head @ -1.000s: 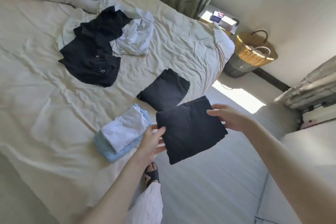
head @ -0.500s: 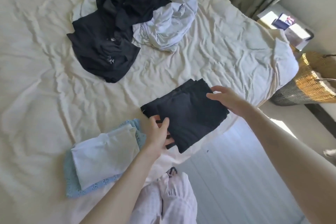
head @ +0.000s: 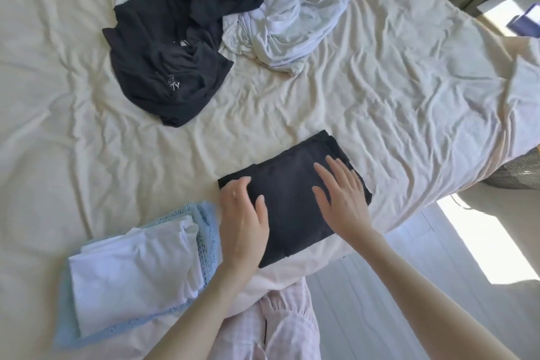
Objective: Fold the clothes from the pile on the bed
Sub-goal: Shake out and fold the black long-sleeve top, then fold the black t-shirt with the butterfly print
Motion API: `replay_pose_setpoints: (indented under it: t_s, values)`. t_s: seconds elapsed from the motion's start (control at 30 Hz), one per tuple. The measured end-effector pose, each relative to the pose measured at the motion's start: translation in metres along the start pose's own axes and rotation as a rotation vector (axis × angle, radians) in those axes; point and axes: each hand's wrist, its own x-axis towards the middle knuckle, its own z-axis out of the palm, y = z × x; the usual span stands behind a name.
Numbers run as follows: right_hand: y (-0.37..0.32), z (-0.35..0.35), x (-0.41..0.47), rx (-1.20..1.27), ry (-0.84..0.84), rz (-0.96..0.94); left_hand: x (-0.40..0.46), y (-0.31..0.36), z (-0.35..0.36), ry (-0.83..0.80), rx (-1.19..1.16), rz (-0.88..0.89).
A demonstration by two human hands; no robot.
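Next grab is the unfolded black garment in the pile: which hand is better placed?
Left, probably. The left hand rests on the folded black stack's left edge, on the same side as the crumpled black garment; the right hand lies further right.

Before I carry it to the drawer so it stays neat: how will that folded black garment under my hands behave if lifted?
The folded black garment is soft cloth, so it will probably sag if lifted by one edge. It looks light, lying flat under the left hand and right hand. Its layers may slide apart; supporting it from below seems safer.
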Motion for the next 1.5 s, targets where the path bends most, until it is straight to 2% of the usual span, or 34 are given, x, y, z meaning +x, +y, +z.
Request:
replay_pose_setpoints:
  t_s: [0.03, 0.07, 0.1, 0.2, 0.27, 0.33, 0.4, 0.57, 0.77, 0.9, 1.07, 1.2, 1.5]
  values:
    - [0.000, 0.004, -0.007, -0.042, -0.099, -0.043, -0.002, 0.000, 0.000, -0.001, 0.154, 0.224]
    - [0.002, 0.007, -0.011, -0.091, -0.201, -0.056, -0.004, -0.001, 0.002, -0.062, 0.268, 0.375]
    - [0.004, 0.009, -0.014, -0.149, -0.291, -0.051, -0.005, -0.001, 0.004, -0.166, 0.360, 0.437]
    - [0.004, 0.008, -0.012, -0.240, -0.424, -0.015, -0.001, -0.007, 0.003, -0.527, 0.604, 0.333]
    - [-0.005, -0.002, -0.008, -0.242, -0.456, 0.002, 0.007, -0.010, -0.003, -0.652, 0.655, 0.294]
    - [-0.018, -0.020, -0.004, -0.225, -0.449, 0.013, 0.017, -0.004, -0.019, -0.697, 0.646, 0.302]
    - [-0.036, -0.043, 0.000, -0.202, -0.414, 0.006, 0.023, 0.008, -0.042, -0.683, 0.622, 0.296]
    - [-0.102, -0.108, 0.004, -0.136, -0.303, -0.073, 0.028, 0.026, -0.131, -0.509, 0.515, 0.264]
    - [-0.223, -0.143, -0.004, -0.115, -0.241, -0.214, 0.024, 0.003, -0.259, -0.326, 0.433, 0.233]
    - [-0.324, -0.133, -0.028, -0.072, -0.226, -0.258, 0.006, -0.041, -0.351, -0.235, 0.391, 0.231]
    - [-0.449, -0.102, -0.071, 0.011, -0.211, -0.268, -0.027, -0.121, -0.474, -0.240, 0.444, 0.174]
    - [-0.534, -0.086, -0.102, 0.075, -0.235, -0.311, -0.055, -0.163, -0.563, -0.161, 0.430, 0.108]
    - [-0.657, -0.054, -0.143, 0.120, -0.268, -0.503, -0.133, -0.229, -0.672, -0.069, 0.527, -0.066]
